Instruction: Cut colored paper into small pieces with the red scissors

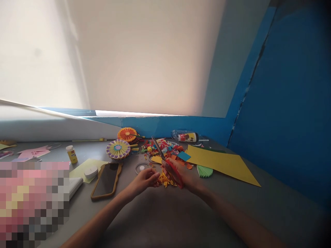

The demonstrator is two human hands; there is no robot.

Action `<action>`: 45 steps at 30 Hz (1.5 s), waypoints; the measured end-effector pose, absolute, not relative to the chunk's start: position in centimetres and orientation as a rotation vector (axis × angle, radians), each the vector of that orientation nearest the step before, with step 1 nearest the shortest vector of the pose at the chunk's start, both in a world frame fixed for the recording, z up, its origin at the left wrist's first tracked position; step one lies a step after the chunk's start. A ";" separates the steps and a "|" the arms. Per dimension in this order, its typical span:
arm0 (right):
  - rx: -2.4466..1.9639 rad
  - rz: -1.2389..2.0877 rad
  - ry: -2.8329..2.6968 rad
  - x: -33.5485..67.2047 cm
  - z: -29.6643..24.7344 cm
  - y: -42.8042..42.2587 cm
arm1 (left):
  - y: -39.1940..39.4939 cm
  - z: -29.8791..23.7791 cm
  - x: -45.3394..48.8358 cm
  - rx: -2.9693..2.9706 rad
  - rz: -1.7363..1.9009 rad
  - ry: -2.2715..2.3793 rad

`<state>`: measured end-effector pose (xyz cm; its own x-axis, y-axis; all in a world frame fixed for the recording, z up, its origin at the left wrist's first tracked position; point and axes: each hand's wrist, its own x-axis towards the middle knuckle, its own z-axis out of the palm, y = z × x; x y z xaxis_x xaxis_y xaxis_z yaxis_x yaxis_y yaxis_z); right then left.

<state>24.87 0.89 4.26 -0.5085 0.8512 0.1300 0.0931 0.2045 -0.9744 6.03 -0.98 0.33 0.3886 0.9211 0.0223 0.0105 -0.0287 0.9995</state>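
The red-handled scissors (165,161) are clamped in the grip of the right hand (182,176) above the table (165,217). A yellow paper scrap (162,178) is pinched in the left hand (144,181), which could easily get nicked, being that close to the blades.

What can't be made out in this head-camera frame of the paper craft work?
Head view, lower left: a pixelated patch masks whatever lies there.
The scissors: the handles are mostly covered by the right hand, and the blades are too small to show whether they are open.
The left hand: too small to tell whether its fingertips pinch the yellow scraps.
The lying bottle at the back: its label is too small to read.
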 end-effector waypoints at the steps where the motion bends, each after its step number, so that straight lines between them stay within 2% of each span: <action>1: -0.894 1.381 -1.771 24.8 4.2 0.9 | -0.9 0.3 6.0 1.362 0.948 0.917; 11: -0.849 1.408 -1.737 24.9 4.0 0.7 | -1.6 2.2 5.6 1.333 1.052 0.908; 20: -0.781 1.467 -1.629 23.9 2.6 0.7 | -1.6 1.8 5.7 1.339 1.130 0.860; 27: -0.771 1.488 -1.550 24.2 3.1 0.4 | -1.9 2.5 5.2 1.458 1.170 1.009; 34: -0.717 1.444 -1.592 24.1 3.1 0.4 | -1.8 1.9 5.5 1.359 1.183 0.907; 45: -0.642 1.428 -1.720 25.2 3.7 1.1 | -1.3 1.9 5.1 1.117 0.903 0.762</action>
